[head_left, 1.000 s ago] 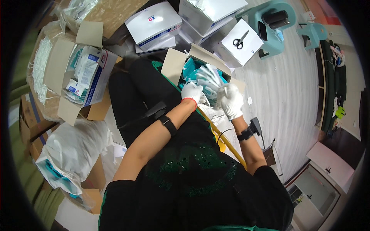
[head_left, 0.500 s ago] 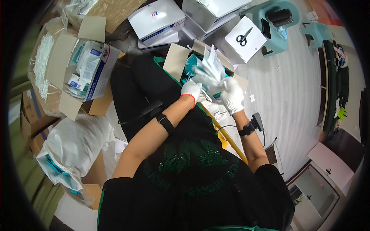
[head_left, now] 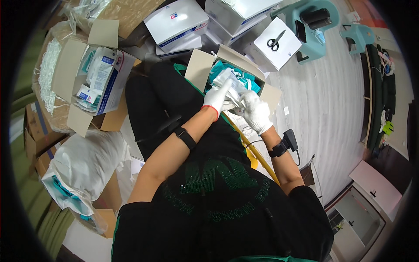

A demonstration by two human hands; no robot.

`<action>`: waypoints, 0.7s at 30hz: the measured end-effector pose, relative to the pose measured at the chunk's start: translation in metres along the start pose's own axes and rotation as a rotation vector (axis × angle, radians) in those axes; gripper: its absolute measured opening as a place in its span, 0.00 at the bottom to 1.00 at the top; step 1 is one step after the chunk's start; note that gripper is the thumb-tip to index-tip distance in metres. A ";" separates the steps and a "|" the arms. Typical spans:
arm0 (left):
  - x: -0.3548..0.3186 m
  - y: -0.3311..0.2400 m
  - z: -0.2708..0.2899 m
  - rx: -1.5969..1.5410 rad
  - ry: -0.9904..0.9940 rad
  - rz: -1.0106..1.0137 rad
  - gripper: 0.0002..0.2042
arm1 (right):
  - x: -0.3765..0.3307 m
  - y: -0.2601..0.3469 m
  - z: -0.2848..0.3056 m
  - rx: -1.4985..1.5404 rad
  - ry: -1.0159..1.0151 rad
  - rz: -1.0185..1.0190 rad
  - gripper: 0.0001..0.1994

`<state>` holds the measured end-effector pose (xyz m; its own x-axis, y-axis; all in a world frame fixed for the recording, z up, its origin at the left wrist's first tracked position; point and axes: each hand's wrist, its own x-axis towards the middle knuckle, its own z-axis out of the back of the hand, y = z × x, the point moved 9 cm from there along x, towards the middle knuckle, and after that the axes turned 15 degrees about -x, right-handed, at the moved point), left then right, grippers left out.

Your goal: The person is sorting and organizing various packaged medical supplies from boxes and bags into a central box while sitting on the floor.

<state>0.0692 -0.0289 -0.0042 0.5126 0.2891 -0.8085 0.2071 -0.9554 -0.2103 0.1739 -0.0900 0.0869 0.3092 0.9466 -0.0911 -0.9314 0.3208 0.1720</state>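
Open cardboard box (head_left: 197,70) at centre, far of the lap, packed with teal packets (head_left: 218,70). Just above its near edge, clear plastic packet (head_left: 235,89), pinched from both sides. Left hand (head_left: 217,97), white-gloved, fingers closed on the packet's left part. Right hand (head_left: 256,112), gloved too, clamped on its right. Far right, black scissors (head_left: 274,42) atop a white box (head_left: 286,52).

Cardboard flaps (head_left: 198,70) and stacked white boxes (head_left: 176,22) hem the open carton (head_left: 235,72).

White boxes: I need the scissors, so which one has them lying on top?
The small white box nearest the teal stool; black-handled scissors lie on its lid, the others carry none.
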 end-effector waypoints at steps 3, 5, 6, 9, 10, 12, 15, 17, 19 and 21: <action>0.019 0.001 0.007 0.111 -0.039 -0.090 0.18 | 0.000 0.006 -0.008 -0.050 0.042 0.082 0.17; 0.044 -0.005 0.023 0.290 -0.042 -0.245 0.15 | -0.001 0.005 -0.011 -0.038 0.035 0.078 0.17; 0.048 -0.006 0.030 0.359 -0.087 -0.255 0.14 | 0.002 0.015 0.002 -0.038 0.035 0.083 0.17; 0.046 -0.013 0.026 0.585 -0.171 -0.371 0.11 | 0.005 0.022 0.013 -0.206 0.152 -0.005 0.10; 0.042 -0.010 0.019 0.516 -0.140 -0.404 0.10 | 0.007 0.025 0.003 -0.244 0.171 0.069 0.09; 0.028 -0.001 0.002 0.362 -0.083 -0.304 0.10 | 0.001 0.024 -0.009 -0.302 0.075 0.177 0.07; 0.008 -0.007 -0.015 0.400 0.011 -0.165 0.12 | 0.006 0.017 -0.009 -0.270 0.093 0.225 0.05; -0.014 -0.017 -0.032 0.524 0.106 -0.162 0.18 | 0.006 0.007 0.017 -0.261 0.003 0.162 0.06; -0.017 -0.020 -0.026 0.787 0.159 -0.220 0.22 | 0.003 -0.016 0.032 -0.298 -0.084 0.029 0.10; -0.012 -0.022 -0.012 1.036 0.113 -0.320 0.22 | 0.000 -0.019 0.018 -0.307 -0.060 0.139 0.08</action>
<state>0.0686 -0.0104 0.0166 0.6449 0.4864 -0.5896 -0.4308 -0.4059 -0.8060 0.1957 -0.0953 0.1015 0.1775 0.9837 -0.0277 -0.9770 0.1727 -0.1253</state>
